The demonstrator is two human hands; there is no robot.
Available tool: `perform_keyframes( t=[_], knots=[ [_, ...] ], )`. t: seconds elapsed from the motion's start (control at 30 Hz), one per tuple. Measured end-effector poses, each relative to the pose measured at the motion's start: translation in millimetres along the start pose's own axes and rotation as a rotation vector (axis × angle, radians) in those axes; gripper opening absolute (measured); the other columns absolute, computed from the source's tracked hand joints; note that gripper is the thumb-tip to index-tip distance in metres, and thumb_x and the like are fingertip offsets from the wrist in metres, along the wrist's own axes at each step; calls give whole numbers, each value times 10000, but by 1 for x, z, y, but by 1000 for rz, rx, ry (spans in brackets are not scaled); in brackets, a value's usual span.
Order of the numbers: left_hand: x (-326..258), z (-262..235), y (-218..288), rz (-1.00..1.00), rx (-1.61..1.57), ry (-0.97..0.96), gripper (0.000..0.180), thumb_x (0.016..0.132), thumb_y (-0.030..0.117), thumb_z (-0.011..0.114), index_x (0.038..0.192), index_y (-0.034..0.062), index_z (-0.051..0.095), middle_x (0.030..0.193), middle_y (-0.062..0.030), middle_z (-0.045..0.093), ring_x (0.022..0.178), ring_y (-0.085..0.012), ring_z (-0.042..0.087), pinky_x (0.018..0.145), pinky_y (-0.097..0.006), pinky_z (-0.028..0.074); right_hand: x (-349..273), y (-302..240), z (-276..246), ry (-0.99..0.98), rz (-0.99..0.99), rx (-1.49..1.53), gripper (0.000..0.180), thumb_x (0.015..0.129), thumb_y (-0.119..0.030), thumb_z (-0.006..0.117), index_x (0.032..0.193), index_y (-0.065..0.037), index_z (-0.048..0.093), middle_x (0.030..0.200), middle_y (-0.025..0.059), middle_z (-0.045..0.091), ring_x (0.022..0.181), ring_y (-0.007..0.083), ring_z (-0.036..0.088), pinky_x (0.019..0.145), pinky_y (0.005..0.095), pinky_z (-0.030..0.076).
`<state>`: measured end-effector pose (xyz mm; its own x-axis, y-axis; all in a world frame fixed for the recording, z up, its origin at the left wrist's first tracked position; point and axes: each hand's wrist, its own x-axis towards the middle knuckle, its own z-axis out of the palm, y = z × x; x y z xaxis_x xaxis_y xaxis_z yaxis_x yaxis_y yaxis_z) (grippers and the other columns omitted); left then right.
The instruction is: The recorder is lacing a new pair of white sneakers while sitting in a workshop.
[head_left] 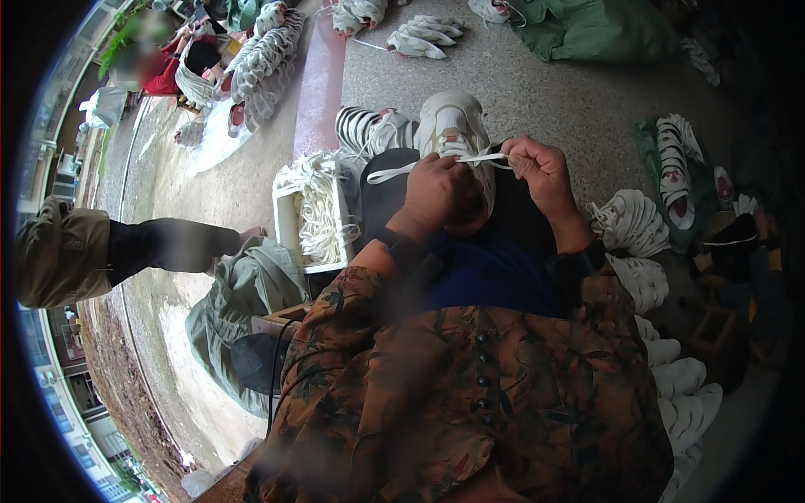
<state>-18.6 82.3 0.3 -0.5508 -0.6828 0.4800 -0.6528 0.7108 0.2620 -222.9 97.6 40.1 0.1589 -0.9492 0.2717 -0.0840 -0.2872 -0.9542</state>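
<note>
A white and beige sneaker [453, 117] rests on my lap, its toe pointing away from me. Across its tongue runs a white shoelace [476, 158], pulled sideways between my two hands. My left hand [438, 191] is closed on the lace, and a loop of it sticks out to the left. With thumb and fingers pinched, my right hand [539, 168] grips the lace on the other side. The sneaker's heel end is partly hidden behind my left hand. Beyond my left knee sit more shoes [390, 132], one with dark stripes.
A white box [325, 267] full of laces stands left of my lap, by a grey-green cloth [247, 306]. Rows of white shoes [633, 222] line my right side. A green sack [595, 32] lies ahead. Another person's leg [172, 245] reaches in from the left.
</note>
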Motion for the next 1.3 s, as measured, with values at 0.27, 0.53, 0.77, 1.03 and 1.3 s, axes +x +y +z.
perform_keyframes(
  t=[0.27, 0.53, 0.77, 1.03, 1.3],
  knots=[
    [9, 19, -2, -103, 47, 26, 210, 613, 297, 694, 568, 137, 567, 612, -38, 557, 612, -232, 567, 568, -367, 450, 0, 3, 11, 43, 184, 495, 136, 909, -70, 502, 793, -11, 541, 929, 105, 631, 665, 93, 501, 693, 236, 445],
    [5, -22, -8, 151, 252, -210, 120, 667, 220, 632, 632, 125, 567, 676, -37, 559, 706, -219, 568, 631, -367, 438, -10, 60, 1, 283, 377, 886, 126, 890, -33, 508, 768, -56, 482, 742, 68, 520, 676, 170, 508, 651, 292, 438],
    [-62, -111, -74, -335, 10, -216, 68, 740, 101, 629, 706, 51, 597, 763, -97, 599, 739, -285, 596, 643, -366, 480, -67, 99, -86, 543, 331, 1004, 138, 898, -67, 469, 770, -90, 517, 729, 40, 496, 719, 169, 529, 647, 327, 451],
    [-30, -50, -25, -666, -1997, 200, 153, 937, 241, 500, 858, 111, 478, 713, -23, 475, 607, -128, 457, 510, -239, 349, -49, 70, -76, 559, 341, 739, 243, 920, -84, 491, 688, -116, 424, 585, -26, 316, 535, 98, 329, 548, 252, 309],
    [-152, -122, -127, -967, -932, 510, 224, 955, 218, 499, 761, 108, 477, 550, 46, 383, 436, -76, 339, 404, -226, 269, -130, 111, -165, 748, 262, 752, 218, 918, -79, 484, 717, -120, 412, 611, -34, 296, 511, 89, 299, 508, 233, 271]
  ],
)
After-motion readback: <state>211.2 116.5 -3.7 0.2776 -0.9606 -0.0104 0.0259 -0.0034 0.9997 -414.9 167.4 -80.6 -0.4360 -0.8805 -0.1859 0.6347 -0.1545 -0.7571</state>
